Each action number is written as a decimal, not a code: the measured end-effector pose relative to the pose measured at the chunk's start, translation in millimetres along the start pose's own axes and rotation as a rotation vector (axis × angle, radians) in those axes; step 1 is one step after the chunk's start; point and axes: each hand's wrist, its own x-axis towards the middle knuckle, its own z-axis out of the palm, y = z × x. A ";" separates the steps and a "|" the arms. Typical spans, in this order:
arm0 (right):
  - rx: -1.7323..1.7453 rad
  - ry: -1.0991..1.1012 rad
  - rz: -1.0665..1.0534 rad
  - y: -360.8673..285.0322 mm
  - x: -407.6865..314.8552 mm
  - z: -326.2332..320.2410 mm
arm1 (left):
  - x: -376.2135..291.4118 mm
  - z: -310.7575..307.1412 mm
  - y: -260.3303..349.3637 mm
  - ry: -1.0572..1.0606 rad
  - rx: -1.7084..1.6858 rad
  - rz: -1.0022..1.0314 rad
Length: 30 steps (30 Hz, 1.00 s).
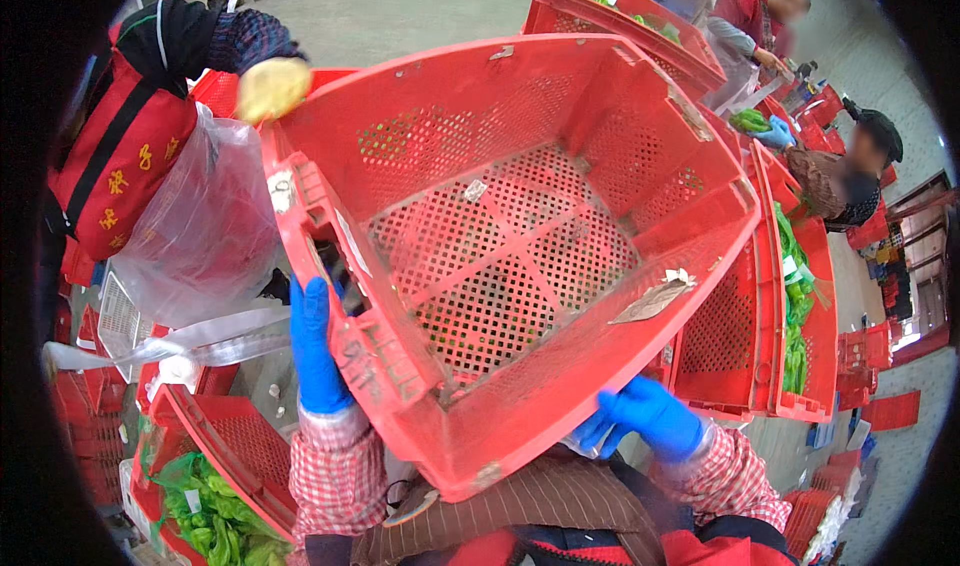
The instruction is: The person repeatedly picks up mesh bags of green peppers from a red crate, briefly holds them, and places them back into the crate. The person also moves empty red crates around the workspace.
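A large red perforated plastic crate [517, 243], tilted and with nothing inside but scraps of paper stuck on it, fills the middle of the view. My left hand [319, 348], in a blue glove, grips its end wall beside the handle opening. Below the crate's near side is my right hand [641, 419], also blue-gloved, with bent fingers at the outer wall; whether they bear on the crate is partly hidden. A co-worker's yellow-gloved hand [274, 89] is at the crate's far left corner.
Red crates of green peppers stand at the lower left [214, 513], right [795, 326] and top right [645, 18]. Clear plastic sheeting [210, 213] hangs by the co-worker at left [127, 138]. Two more people [757, 25] are at upper right, one holding green peppers [750, 121].
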 end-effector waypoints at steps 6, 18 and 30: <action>-0.452 0.795 -0.738 -59.6 -27.9 -120.8 | -9.3 25.8 41.9 -0.121 0.172 -0.154; 0.017 0.545 -0.340 -86.6 52.7 -375.6 | 52.7 -4.8 56.4 -0.270 0.326 -0.167; -0.302 1.102 -0.409 -50.9 27.6 -320.8 | 120.2 -5.8 34.0 -0.293 0.407 -0.122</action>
